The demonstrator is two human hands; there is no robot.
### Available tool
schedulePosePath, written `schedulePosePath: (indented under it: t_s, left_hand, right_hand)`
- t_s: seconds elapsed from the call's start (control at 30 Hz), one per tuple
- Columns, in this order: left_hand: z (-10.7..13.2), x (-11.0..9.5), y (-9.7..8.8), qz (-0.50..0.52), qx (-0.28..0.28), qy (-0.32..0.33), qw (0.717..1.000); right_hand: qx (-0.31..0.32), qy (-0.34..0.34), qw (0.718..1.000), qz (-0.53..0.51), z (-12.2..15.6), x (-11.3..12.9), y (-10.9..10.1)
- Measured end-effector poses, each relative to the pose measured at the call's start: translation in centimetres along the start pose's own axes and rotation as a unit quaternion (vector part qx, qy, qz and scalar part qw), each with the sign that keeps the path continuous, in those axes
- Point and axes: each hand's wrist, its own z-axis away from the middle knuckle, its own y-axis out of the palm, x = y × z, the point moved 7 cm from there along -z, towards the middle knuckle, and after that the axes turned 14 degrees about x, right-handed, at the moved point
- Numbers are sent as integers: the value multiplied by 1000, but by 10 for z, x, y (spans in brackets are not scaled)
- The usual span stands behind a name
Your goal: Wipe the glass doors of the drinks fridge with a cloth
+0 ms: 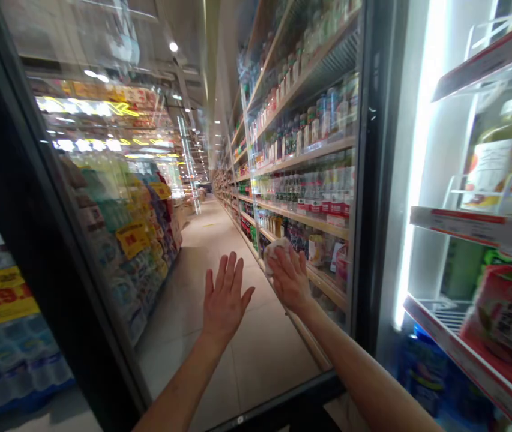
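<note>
Cloth pressing on the glass door of a cooler, clamped under my right hand; my left hand is hovering open beside it, contact with the door unclear. A flat right hand is giving me even pressure.

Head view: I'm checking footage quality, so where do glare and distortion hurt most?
Head view: the glass cooler door mirrors store signs, the white vertical light strip blooms, and the wide lens bends the wooden shelves.
</note>
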Motion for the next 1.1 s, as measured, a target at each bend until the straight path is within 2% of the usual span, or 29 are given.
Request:
schedulePosePath:
  t_s: [0.1,0.17,0.23,0.27,0.37,0.43,0.5,0.6,0.67,0.73,0.83,0.9,0.97,1.03,1.1]
  left_hand:
    - [1,-1,1,2,2,0,1000]
    - [1,-1,1,0,1,-1,1000]
    - [1,-1,2,-5,0,-2,1000]
    - [1,-1,2,-6,-2,-2,1000]
    - [1,-1,1,-13,-11,5,1000]
    - [1,-2,-1,-22,-19,10,1000]
    - [1,-2,-2,-29,-22,9,999]
    - [1,-3,-2,-30,-19,7,999]
    - [1,-4,-1,-29,-17,3,999]
    - [1,-3,-1,-26,-15,-1,1000]
    - [2,-2,1,-14,-13,2,1000]
    - [2,-1,1,-11,-11,3,1000]
    - [3,-1,2,-13,-7,2,1000]
    - [3,-1,3,-17,-1,-1,1000]
    - [3,-2,3,-21,-4,-3,1000]
  right_hand:
    - [-72,135,988,12,3,-60,-20]
    - [-121,217,969,1,5,-87,-30]
    - [-123,216,969,-9,4,-83,-31]
    - [-104,184,977,-9,2,-70,-27]
    - [-13,32,999,-2,3,-24,-10]
    - [11,-23,1000,5,9,-19,-6]
    - [-15,16,1000,12,12,-45,-12]
    - [-113,164,980,9,11,-96,-31]
    - [-141,202,969,-3,7,-101,-35]
    - [-107,157,982,-12,-2,-76,-30]
    - [-6,-1,1000,-6,-5,-23,-14]
    - [22,-57,998,4,1,-14,-10]
    - [-3,-13,1000,12,3,-39,-15]
    - [-64,92,994,9,2,-75,-26]
    - [-116,168,979,-2,0,-94,-34]
